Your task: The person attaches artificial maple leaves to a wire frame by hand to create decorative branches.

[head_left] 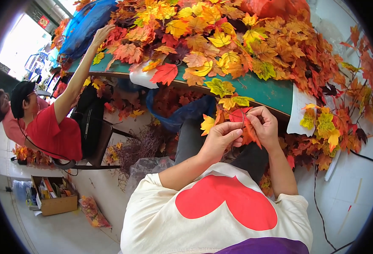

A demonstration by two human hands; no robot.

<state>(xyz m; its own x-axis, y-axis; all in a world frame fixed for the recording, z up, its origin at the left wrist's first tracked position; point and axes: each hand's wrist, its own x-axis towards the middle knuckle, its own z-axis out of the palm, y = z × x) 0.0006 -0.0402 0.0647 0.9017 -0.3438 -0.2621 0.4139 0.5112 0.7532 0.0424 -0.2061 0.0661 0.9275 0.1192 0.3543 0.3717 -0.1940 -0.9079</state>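
Note:
My left hand is closed with thumb and fingers pinched on a thin brown stem. Close beside it, my right hand is closed on an orange-red artificial maple leaf at the same stem. Both hands are above my lap, in front of the table edge. Around them hang more fabric leaves: a yellow-orange leaf by the left hand and a yellow-green leaf farther up against the table. My fingers partly hide where leaf and stem meet.
Loose leaves are heaped on the green table. A blue bag of leaves sits below its edge. Finished-looking leafy branches stand at right. At left, a person in red reaches over the table; a cardboard box is on the floor.

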